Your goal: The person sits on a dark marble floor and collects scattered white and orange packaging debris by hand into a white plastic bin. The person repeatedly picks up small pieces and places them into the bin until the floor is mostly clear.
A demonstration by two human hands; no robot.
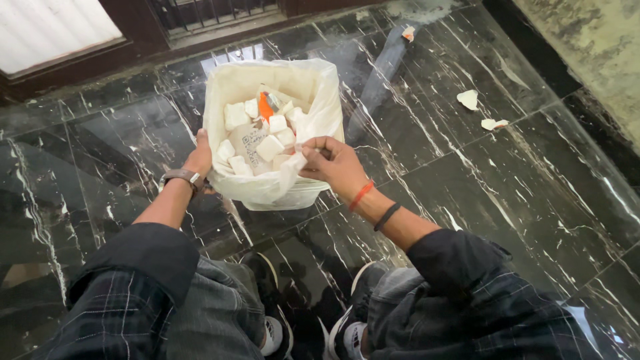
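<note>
The person crouched over a small bin (267,193) standing on the black marble floor (467,173), just ahead of the knees, with both forearms stretched forward and the dark sleeves pushed up past the elbows. The left hand (200,157) lay against the bin's left side, fingers curled over the rim and closed on the edge of the white bag (320,93) that lined it; a watch (180,177) sat on that wrist. The right hand (337,163) came in from the other side, palm down, its fingers pinched tight on the bag's near right edge, with two bands, one red and one black, on the wrist. Inside the bag lay a heap of crumpled white paper scraps (260,137), too many and too overlapped to count, and one orange piece (265,107) among them. Three more scraps lay loose on the floor well to the right, one up by the wall (408,32) and two together (480,110).
</note>
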